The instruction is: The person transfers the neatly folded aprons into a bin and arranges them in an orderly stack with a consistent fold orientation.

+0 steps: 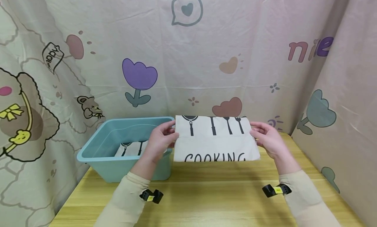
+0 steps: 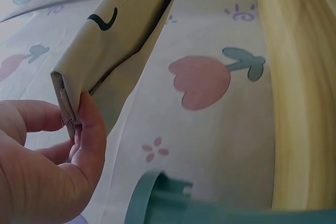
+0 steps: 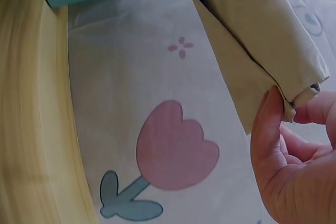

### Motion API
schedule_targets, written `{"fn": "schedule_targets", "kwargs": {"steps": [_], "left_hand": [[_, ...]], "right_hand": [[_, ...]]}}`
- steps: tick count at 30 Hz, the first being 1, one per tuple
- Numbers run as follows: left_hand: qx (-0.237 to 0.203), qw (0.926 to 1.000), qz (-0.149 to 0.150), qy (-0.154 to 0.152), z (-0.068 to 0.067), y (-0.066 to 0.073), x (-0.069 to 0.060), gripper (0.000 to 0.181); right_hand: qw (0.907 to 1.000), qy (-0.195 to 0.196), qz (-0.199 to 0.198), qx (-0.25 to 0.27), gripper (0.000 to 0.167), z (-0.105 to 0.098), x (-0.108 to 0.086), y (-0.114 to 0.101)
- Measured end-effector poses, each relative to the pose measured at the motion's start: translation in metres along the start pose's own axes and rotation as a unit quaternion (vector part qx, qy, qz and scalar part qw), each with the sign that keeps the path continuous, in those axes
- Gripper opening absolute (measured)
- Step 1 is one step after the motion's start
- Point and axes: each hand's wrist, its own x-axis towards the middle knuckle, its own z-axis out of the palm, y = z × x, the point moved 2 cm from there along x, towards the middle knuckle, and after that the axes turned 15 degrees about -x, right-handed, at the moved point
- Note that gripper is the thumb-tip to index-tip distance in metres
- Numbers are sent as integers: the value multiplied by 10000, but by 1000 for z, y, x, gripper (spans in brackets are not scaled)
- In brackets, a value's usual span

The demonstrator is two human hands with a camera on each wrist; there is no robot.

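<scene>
A folded white cloth, printed with dark utensils and the word COOKING, hangs in the air above the table. Its left edge is pinched between the thumb and fingers of my left hand. At the opposite edge, my right hand pinches it the same way. Folded layers of the cloth show at the pinched edge in the left wrist view. In the right wrist view, the thumb of my right hand presses against the cloth, and a looser flap hangs behind the fold.
A blue-green plastic bin stands on the wooden table to the left, partly behind my left forearm. Inside it lies another white cloth with a dark utensil print. A patterned curtain hangs behind and at both sides.
</scene>
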Motion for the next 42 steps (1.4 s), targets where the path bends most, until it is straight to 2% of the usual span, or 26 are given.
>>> {"fn": "schedule_targets", "kwargs": {"steps": [11,17,32,42], "left_hand": [[518,9986,33,55,-37,13,4,54],[765,9969,-133,88,-58,20,6,56],[1272,9916,-128,216,-103,27,10,56],[1903,9811,-63,353,-131,33,13,56]], "right_hand": [[9997,-27,-74,239,46,32,13,-21],[9996,-30,-65,258,44,51,18,-31],[9986,20,51,518,42,99,34,-48],[9974,-2,54,724,42,130,39,-60]]}}
